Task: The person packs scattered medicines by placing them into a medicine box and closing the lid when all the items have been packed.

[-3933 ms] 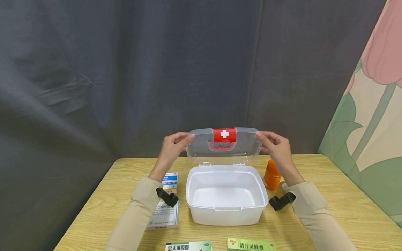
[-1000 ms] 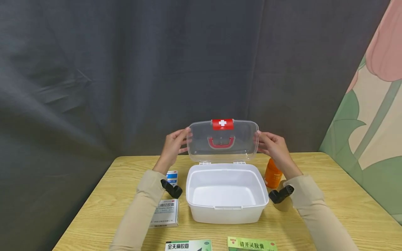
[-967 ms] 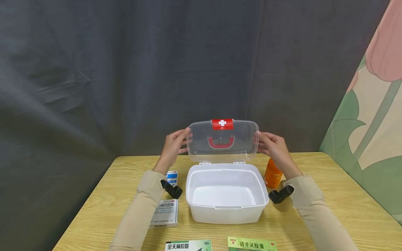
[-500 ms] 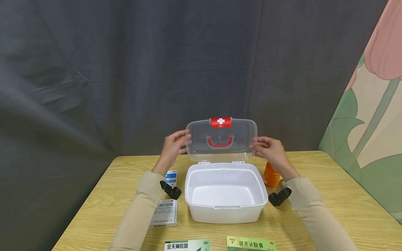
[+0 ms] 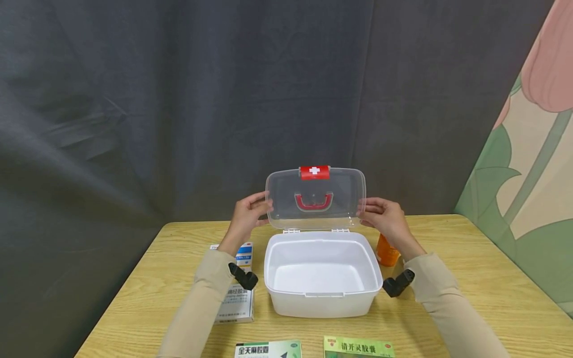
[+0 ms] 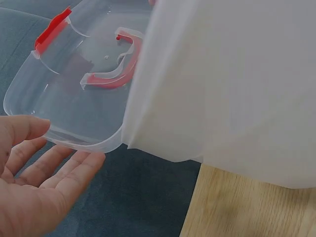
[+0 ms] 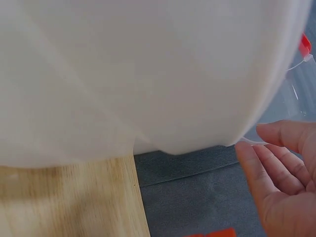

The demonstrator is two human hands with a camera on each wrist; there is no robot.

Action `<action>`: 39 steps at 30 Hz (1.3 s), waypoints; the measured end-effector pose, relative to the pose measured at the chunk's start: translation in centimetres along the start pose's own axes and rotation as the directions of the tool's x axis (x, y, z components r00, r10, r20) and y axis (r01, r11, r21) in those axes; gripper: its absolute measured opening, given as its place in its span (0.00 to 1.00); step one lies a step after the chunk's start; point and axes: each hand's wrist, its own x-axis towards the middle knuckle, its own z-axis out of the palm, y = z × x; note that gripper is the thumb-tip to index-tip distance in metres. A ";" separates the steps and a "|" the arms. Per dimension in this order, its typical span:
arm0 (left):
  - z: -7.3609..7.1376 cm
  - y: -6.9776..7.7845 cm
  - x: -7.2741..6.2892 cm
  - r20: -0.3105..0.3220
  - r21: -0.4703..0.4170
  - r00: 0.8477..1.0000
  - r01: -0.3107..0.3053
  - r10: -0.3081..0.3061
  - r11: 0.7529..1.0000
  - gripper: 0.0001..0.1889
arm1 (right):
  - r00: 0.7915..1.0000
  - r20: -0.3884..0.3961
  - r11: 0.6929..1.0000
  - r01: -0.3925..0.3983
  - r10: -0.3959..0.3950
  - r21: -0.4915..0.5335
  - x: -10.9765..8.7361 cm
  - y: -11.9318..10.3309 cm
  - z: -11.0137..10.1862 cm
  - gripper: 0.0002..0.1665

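An open first-aid box stands on the table, its white base (image 5: pixel 322 304) showing a bare inside. Its clear hinged lid (image 5: pixel 315 216) is raised upright, with a red cross-marked latch (image 5: pixel 314 172) on top and a red handle (image 5: pixel 314 205). My left hand (image 5: pixel 248 214) holds the lid's left edge, thumb in front and fingers behind. On the opposite edge, my right hand (image 5: pixel 386 219) holds the lid between thumb and fingers. The left wrist view shows the left fingers (image 6: pixel 74 175) fairly straight along the rim. In the right wrist view the base hides most of the lid.
Left of the base lie a blue-and-white medicine box (image 5: pixel 244 254) and a grey-white one (image 5: pixel 237 308), partly behind my left arm. An orange bottle (image 5: pixel 386 252) stands at the right, below my right hand. Two green medicine boxes (image 5: pixel 268 349) lie at the front. A dark curtain (image 5: pixel 268 99) hangs behind.
The lid has swung back from a forward tilt to upright. Both hands have slid down its side edges over the last second. The base and medicines stay put.
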 end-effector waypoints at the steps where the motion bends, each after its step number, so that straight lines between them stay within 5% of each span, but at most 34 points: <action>1: 0.0 0.0 0.0 0.002 -0.001 1.000 -0.002 0.002 1.000 0.22 | 1.000 0.001 1.000 0.000 0.000 0.000 0.0 0.0 0.0 0.25; 27: 0.5 -0.7 0.2 -0.007 0.082 1.000 0.008 -0.008 0.997 0.22 | 0.999 0.027 0.999 0.020 -0.019 -0.042 -0.3 0.9 0.2 0.30; 39: 0.5 -0.7 -0.2 0.044 0.102 0.998 0.029 -0.033 0.994 0.29 | 0.999 0.018 0.997 0.044 -0.043 -0.064 -0.3 1.1 0.5 0.30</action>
